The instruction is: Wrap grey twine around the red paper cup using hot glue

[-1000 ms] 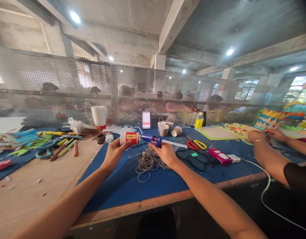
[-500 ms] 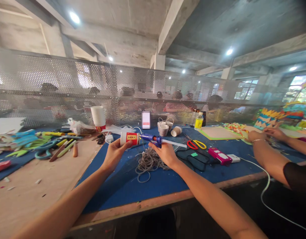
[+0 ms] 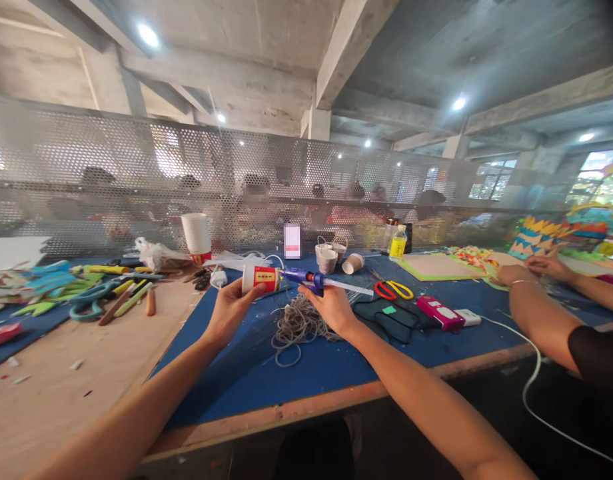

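A red and white paper cup (image 3: 261,280) lies sideways in my left hand (image 3: 231,308), whose fingers are closed around it. My right hand (image 3: 331,308) grips a blue glue gun (image 3: 306,277), with a clear glue stick (image 3: 349,286) sticking out of its back end. The gun's nozzle points left at the end of the cup, very close to it; whether they touch I cannot tell. Below the gun, a tangled heap of grey cord (image 3: 304,323) rests on the blue table mat (image 3: 236,383).
Small cord-wrapped cups (image 3: 327,260) stand behind my hands. Scissors (image 3: 394,289), a magenta box (image 3: 440,313) and a yellow-labelled bottle (image 3: 398,244) are to the right. Stacked paper cups (image 3: 195,235) and hand tools (image 3: 94,300) sit left. A co-worker's arms (image 3: 541,307) reach in at right.
The cup has shifted very slightly to the right in my left hand. My right hand and the glue gun have stayed almost still.
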{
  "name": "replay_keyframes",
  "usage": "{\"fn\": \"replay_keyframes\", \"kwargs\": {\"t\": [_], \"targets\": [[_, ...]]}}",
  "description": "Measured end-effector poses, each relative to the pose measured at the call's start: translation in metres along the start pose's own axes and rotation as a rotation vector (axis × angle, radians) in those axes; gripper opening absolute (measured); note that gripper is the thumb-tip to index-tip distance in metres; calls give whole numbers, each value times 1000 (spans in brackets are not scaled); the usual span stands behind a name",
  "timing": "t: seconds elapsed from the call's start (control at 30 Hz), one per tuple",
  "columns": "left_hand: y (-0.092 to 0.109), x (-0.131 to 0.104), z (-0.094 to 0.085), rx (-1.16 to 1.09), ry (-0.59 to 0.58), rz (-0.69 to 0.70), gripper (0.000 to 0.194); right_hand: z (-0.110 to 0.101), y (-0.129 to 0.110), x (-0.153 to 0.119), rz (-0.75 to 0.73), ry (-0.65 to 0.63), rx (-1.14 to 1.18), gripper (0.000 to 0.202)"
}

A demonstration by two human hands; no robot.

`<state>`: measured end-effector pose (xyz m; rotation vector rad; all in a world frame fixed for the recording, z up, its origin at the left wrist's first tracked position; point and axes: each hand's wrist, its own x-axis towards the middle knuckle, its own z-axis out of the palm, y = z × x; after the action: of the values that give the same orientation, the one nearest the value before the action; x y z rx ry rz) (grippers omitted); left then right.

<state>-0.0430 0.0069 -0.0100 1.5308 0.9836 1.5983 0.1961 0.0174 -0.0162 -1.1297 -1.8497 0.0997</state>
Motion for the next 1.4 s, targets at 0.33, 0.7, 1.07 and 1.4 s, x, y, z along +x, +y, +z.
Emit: {"fn": "replay_keyframes", "kwargs": {"t": [0.33,0.7,1.07,1.4], "targets": [[1,0,-1,36,20,1,42,1,0,0,-1,-8,-3,33],[4,-1,0,32,41,-9,43,0,-1,-1,-14,-14,-17,32],[-3,2,-3,9,52,-25,40,1,0,-2,-27,-18,27,32],[1,3,-1,-48,78,-44,46,1,-2,-4,-1,-42,-41,33]]}}
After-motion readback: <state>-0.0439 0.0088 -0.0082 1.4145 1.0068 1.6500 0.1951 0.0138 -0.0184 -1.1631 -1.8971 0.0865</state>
